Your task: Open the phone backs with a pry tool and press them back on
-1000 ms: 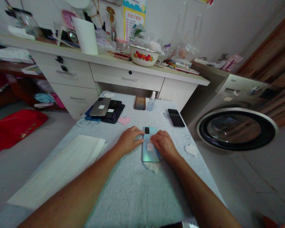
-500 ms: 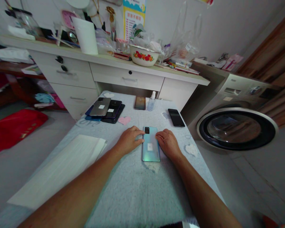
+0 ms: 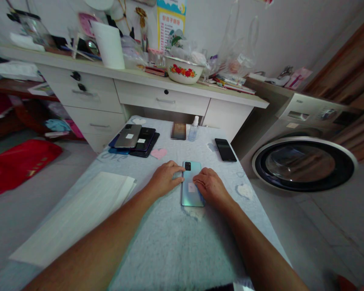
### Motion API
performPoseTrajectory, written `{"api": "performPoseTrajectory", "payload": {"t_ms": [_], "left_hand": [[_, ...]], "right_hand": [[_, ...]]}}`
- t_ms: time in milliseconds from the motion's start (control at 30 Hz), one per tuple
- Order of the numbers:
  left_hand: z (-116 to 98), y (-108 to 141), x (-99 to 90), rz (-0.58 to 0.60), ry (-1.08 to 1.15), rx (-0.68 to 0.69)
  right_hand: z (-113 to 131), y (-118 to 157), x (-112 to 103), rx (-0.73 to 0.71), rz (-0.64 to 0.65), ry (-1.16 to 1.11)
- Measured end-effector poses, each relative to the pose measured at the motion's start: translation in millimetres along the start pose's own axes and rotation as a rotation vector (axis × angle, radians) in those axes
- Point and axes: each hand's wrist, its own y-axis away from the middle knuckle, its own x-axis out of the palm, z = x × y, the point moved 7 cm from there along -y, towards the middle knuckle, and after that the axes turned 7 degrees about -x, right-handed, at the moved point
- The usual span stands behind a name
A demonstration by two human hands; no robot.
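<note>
A light teal phone [image 3: 191, 199] lies on the cloth-covered table with its back up, showing a dark camera block and a small pale sticker. My left hand [image 3: 167, 178] touches the phone's upper left edge with thumb and fingertips apart. Over the phone's right side is my right hand [image 3: 210, 185], its fingers bent and pressed together near the sticker. Whether anything is between those fingertips is too small to tell. Several phones [image 3: 133, 139] are stacked at the table's back left, and a black phone [image 3: 225, 150] lies at the right.
A clear spray bottle [image 3: 193, 130] stands at the table's back beside a small blurred brown item [image 3: 179, 131]. White sheets [image 3: 79, 216] lie along the left edge. Behind is a cluttered counter [image 3: 139, 76]; a washing machine [image 3: 303, 161] stands at the right.
My right hand has moved left from the phone's right edge onto its back, near the sticker. My left hand and the phone have stayed in place.
</note>
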Motion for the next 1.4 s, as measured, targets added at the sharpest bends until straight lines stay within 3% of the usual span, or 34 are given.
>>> {"api": "performPoseTrajectory", "payload": {"t_ms": [200, 633, 1400], "left_hand": [[-3, 0, -2.8, 0.008, -0.011, -0.034], [-3, 0, -3.0, 0.008, -0.003, -0.028], [-5, 1, -3.7, -0.001, -0.005, -0.020]], "right_hand": [[6, -1, 1, -0.020, -0.011, -0.017], [-11, -4, -3, 0.118, -0.061, 0.072], [35, 1, 0, -0.222, 0.098, -0.124]]}}
